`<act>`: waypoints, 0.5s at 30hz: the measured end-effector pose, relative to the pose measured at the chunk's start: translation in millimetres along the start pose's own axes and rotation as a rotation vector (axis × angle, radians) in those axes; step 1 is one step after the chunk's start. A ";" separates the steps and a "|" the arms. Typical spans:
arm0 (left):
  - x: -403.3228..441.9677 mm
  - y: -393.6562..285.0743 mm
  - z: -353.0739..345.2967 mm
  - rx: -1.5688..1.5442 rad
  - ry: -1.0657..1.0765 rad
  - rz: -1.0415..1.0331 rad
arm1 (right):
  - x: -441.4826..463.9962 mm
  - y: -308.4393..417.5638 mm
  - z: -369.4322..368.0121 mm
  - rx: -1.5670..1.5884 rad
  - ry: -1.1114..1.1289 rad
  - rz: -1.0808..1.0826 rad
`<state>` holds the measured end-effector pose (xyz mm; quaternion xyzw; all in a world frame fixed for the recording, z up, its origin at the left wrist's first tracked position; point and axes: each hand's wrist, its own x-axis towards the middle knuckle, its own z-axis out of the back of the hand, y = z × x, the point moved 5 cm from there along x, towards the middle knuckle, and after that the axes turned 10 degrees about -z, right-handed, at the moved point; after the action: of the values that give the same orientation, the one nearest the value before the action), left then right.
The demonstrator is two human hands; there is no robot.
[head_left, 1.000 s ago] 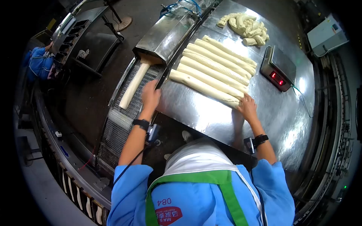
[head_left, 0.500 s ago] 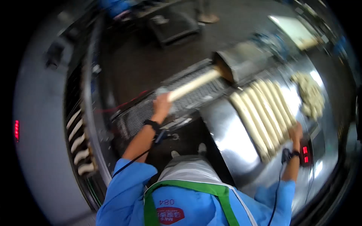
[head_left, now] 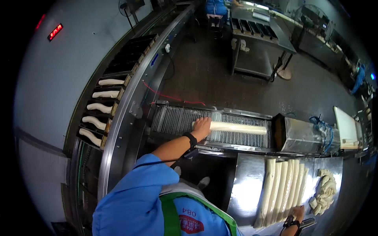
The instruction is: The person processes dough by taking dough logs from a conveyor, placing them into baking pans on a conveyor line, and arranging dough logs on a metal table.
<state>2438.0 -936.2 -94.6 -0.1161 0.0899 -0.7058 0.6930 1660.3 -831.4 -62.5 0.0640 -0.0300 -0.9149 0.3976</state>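
Observation:
My left hand (head_left: 202, 128) is closed around the near end of a long pale dough roll (head_left: 238, 127). That roll lies across a wire mesh conveyor (head_left: 173, 119). On the steel table at the lower right, several more dough rolls (head_left: 280, 188) lie side by side. My right hand (head_left: 299, 213) is at the lower end of the rightmost ones, its fingers curled against the dough and partly hidden. A heap of loose dough (head_left: 323, 192) sits just beyond that hand.
A metal hood (head_left: 305, 135) covers the conveyor's right end. Along the left, a metal rail (head_left: 128, 106) borders a line of dark pans (head_left: 94, 120), several holding dough pieces. A steel worktable (head_left: 256, 53) with black pans stands at the back, near a person in blue (head_left: 215, 7).
My view has swung left and up. The dough roll in my left hand has come out from the hood and now lies wholly on the mesh. My right hand stays by the table's rolls.

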 end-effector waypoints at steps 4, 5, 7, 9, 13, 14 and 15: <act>4.3 15.6 12.7 0.034 0.104 -0.039 | -51.6 49.3 43.5 0.302 0.026 -0.070; 7.7 24.1 17.2 0.027 0.101 -0.030 | -64.6 61.9 52.7 0.375 0.040 -0.077; 11.6 40.0 14.1 -0.284 0.397 0.046 | -91.4 90.6 67.4 0.502 0.082 -0.082; 12.5 62.1 8.4 -0.618 0.349 0.058 | -122.9 119.3 82.6 0.610 0.129 -0.086; -9.7 59.1 44.4 -1.700 0.345 0.311 | -179.6 180.1 103.5 0.789 0.198 -0.070; -8.8 57.9 49.9 -1.860 0.318 0.349 | -192.5 197.8 110.0 0.821 0.209 -0.062; -8.9 53.2 71.0 -2.018 0.293 0.383 | -205.1 214.3 115.4 0.849 0.220 -0.049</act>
<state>2509.6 -926.1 -42.3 -0.5391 0.7396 -0.1876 0.3566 1937.7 -827.2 93.5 0.3193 -0.3592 -0.8184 0.3151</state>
